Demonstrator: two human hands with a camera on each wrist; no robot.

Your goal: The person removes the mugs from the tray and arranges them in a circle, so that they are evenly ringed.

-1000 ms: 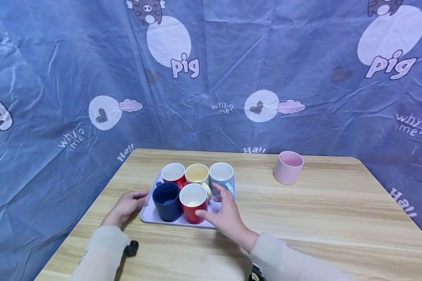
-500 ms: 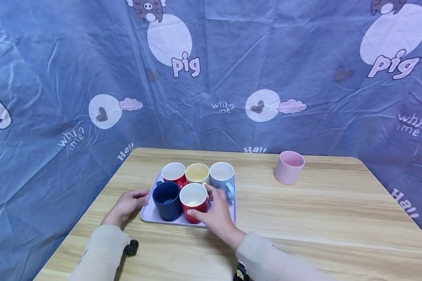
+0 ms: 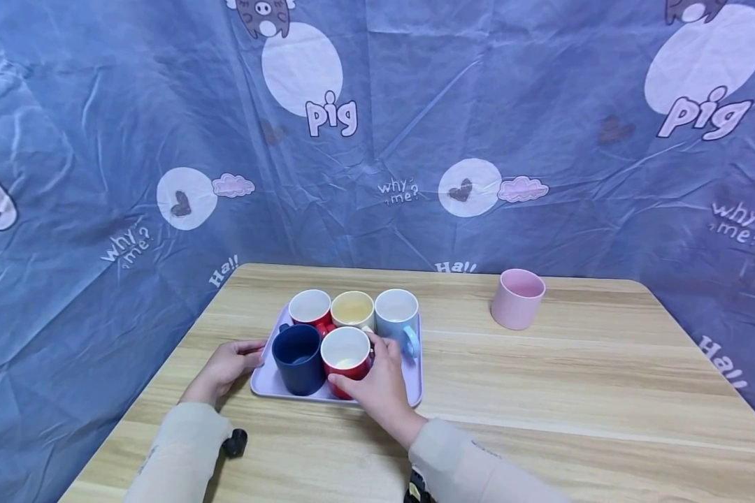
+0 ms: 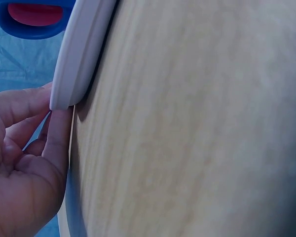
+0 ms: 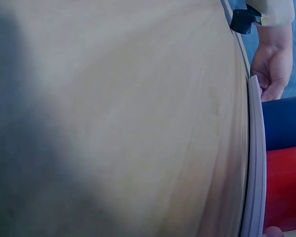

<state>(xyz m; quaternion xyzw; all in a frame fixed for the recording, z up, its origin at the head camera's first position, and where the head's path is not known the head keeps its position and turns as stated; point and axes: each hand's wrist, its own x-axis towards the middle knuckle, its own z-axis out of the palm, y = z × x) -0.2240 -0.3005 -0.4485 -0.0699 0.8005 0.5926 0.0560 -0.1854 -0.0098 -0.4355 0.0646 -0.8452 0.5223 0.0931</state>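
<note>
A lavender tray (image 3: 413, 392) bears several mugs. My left hand (image 3: 226, 367) pinches its left edge; the left wrist view shows the thumb on one side of the tray rim (image 4: 74, 64) and fingers beneath. My right hand (image 3: 380, 384) grips the front red mug (image 3: 346, 370), thumb at its near side and fingers round its right. Only a fingertip shows beside this red mug in the right wrist view. Left of it stands a navy mug (image 3: 298, 374). Behind are another red mug (image 3: 310, 307), a cream mug (image 3: 352, 311) and a light blue mug (image 3: 395, 325).
A pink cup (image 3: 516, 307) stands apart at the back right of the wooden table (image 3: 572, 370). A blue printed cloth (image 3: 365, 154) hangs behind and at the left. Black wrist devices (image 3: 234, 443) sit at both sleeves.
My right hand has moved left from beside the light blue mug and closed round the front red mug. The left hand and the mugs stay where they were.
</note>
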